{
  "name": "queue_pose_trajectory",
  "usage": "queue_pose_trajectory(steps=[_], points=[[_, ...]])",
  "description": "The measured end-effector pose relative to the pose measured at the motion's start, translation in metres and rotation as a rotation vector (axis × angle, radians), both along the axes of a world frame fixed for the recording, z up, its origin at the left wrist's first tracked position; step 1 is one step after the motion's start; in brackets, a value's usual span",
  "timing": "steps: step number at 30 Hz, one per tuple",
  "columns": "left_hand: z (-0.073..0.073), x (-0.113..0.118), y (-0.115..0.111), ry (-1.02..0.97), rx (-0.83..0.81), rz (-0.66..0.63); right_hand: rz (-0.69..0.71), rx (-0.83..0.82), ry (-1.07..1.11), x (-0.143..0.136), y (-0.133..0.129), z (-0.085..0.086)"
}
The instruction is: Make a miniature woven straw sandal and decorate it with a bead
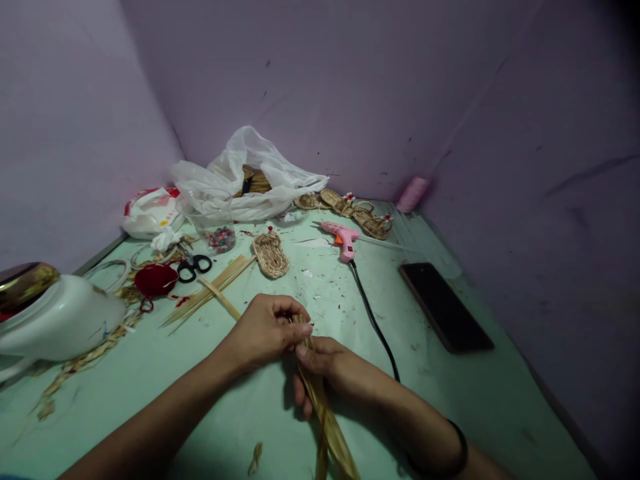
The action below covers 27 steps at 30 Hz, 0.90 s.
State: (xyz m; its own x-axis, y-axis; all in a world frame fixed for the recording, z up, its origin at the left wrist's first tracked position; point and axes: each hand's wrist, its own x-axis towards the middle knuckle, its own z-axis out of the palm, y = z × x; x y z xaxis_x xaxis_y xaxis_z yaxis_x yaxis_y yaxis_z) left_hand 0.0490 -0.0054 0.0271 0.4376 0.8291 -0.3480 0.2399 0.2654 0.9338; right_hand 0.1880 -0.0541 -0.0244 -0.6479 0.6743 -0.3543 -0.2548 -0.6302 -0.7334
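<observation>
Near the front middle of the table, my left hand (270,331) pinches the top end of a bundle of flat, dried straw strips (323,407). Just below that pinch, my right hand (333,367) grips the same strips, its thumb on top and fingers curled underneath. The loose ends trail down toward the bottom edge of the view. A small red bit shows by my left fingertips, too small to name. Beyond my hands lies a woven straw sole (271,255) with a red bead at its tip. More straw strips (215,290) are spread left of it.
A pink glue gun (343,239) with a black cord lies right of the sole, and a phone (445,307) farther right. Scissors (194,268), red yarn (156,280), a bead cup (220,237) and a white pot (65,317) stand left. Behind are a plastic bag (250,150) and small woven slippers (373,220).
</observation>
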Motion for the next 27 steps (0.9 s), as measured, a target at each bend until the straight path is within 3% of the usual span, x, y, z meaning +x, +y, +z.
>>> queue_pose_trajectory(steps=[6,11,15,16,20,24,27], points=[[-0.003,-0.002,0.003,-0.006,0.001,0.096,-0.198,-0.080,0.146,-0.001,0.002,0.006],[-0.006,-0.004,0.007,-0.010,0.008,0.084,-0.175,-0.148,0.145,0.004,0.005,0.011],[-0.010,-0.007,0.008,-0.129,0.199,0.166,-0.147,-0.152,0.131,0.006,0.005,0.011],[-0.010,-0.008,0.008,-0.167,0.219,0.136,-0.136,-0.157,0.129,0.006,0.004,0.011],[-0.009,-0.007,0.002,-0.122,0.132,-0.178,-0.124,-0.153,0.124,0.005,0.003,0.009],[-0.005,-0.006,-0.002,-0.096,0.224,-0.168,-0.136,-0.144,0.148,0.004,0.004,0.008],[-0.003,-0.007,-0.004,-0.045,0.312,-0.260,-0.157,-0.117,0.159,0.003,0.003,0.006]])
